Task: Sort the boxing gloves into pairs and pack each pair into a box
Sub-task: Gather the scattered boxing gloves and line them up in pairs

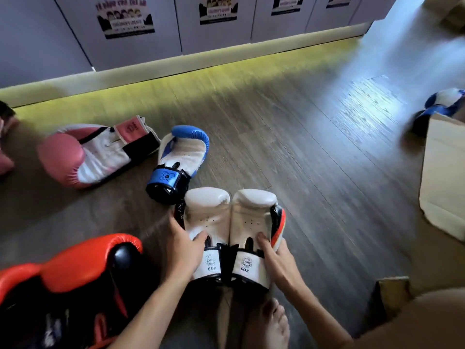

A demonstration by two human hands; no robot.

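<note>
Two white gloves marked 6OZ lie side by side, palms up, on the wooden floor in front of me. My left hand (185, 248) grips the left white glove (207, 217) from its outer side, thumb on the palm. My right hand (275, 259) grips the right white glove (253, 217), which has a red and black edge. A blue and white glove (182, 157) lies just beyond them. A pink and white glove (93, 152) lies further left. A red and black glove (83, 275) sits at the lower left.
An open cardboard box (445, 172) stands at the right, with another blue and white glove (442, 104) behind it. A second box's corner (392, 290) is at the lower right. Another pink glove (5, 147) shows at the left edge. A wall with posters runs along the back.
</note>
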